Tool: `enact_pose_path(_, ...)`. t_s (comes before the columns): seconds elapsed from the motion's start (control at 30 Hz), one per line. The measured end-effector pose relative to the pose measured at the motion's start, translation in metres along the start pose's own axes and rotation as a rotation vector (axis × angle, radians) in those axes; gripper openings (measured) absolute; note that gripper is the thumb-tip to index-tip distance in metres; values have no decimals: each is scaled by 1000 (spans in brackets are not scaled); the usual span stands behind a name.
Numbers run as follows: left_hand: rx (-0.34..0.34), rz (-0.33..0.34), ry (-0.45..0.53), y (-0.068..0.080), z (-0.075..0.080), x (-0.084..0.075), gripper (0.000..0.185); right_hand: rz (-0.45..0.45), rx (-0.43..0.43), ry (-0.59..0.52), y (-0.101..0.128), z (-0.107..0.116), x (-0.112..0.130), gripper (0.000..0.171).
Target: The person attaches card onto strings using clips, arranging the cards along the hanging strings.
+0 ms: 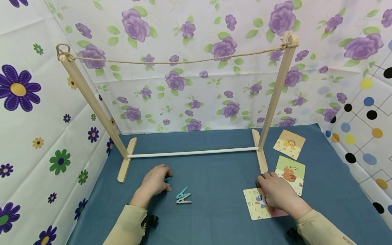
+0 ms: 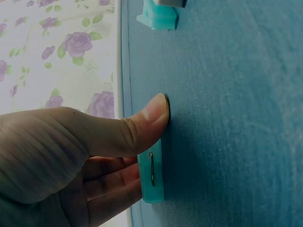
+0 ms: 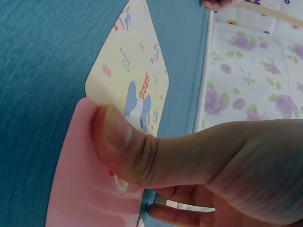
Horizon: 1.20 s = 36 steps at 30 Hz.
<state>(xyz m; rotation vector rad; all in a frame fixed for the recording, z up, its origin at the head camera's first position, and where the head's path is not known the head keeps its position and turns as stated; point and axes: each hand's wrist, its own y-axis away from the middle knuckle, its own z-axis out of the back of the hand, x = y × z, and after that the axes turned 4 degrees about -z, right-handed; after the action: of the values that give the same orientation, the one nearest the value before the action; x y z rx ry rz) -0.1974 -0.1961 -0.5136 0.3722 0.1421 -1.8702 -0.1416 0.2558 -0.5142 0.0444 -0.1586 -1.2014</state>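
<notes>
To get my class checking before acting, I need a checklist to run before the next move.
1. Thin beige rope fastened at both light wooden posts: ok.
2. Left hand holding a teal plastic clothespin: ok.
3. Right hand touching the round-cornered pink card: ok.
4. Pink card's face uncovered: not ok; right hand covers part.
5. Pink card lifted off the blue cloth: cannot tell.

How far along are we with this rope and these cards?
Apparently done: the wooden frame stands with its rope strung across. In hand: the left hand holds a turquoise clip; the right hand grips the pink card. Likely remaining: no card hangs on the rope; the yellow card, green card, orange card, another turquoise clip and a grey clip lie on the cloth.
</notes>
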Motion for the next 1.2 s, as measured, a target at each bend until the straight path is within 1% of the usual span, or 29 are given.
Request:
enact_pose_path(0.13, -1, 2, -3, -1, 0, 0, 42, -6, 2, -12, -1, 0, 0, 50)
enact_pose_path(0.3, -6, 10, -4, 0, 0, 0, 42, 5, 10, 3, -1, 1, 0, 47)
enact_pose_path(0.5, -15, 8, -1, 1, -2, -1, 42, -2, 56, 19, -6, 0, 0, 54)
enact_pose_path(0.57, -19, 5, 2, 2, -3, -1, 42, -3, 70, 26, -7, 0, -1, 54)
enact_pose_path(0.73, -23, 5, 7, 2, -3, -1, 43, 6, 104, 21, -9, 5, -4, 59)
enact_pose_path(0.9, -24, 1, 15, 1, -3, -3, 42, 18, 170, -26, -6, 11, -9, 76)
enact_pose_path(0.97, -24, 4, 17, 1, -3, -3, 42, 29, 188, -34, -4, 12, -12, 85)
enact_pose_path(1.03, -23, 10, 19, 1, -3, -3, 42, 48, 190, -28, -3, 11, -14, 94)
enact_pose_path(1.13, -21, 18, 22, 2, -3, -2, 43, 75, 170, -10, -1, 6, -15, 104)
enact_pose_path(1.2, -20, 19, 23, 3, -3, -2, 43, 88, 152, 0, 0, 3, -15, 106)
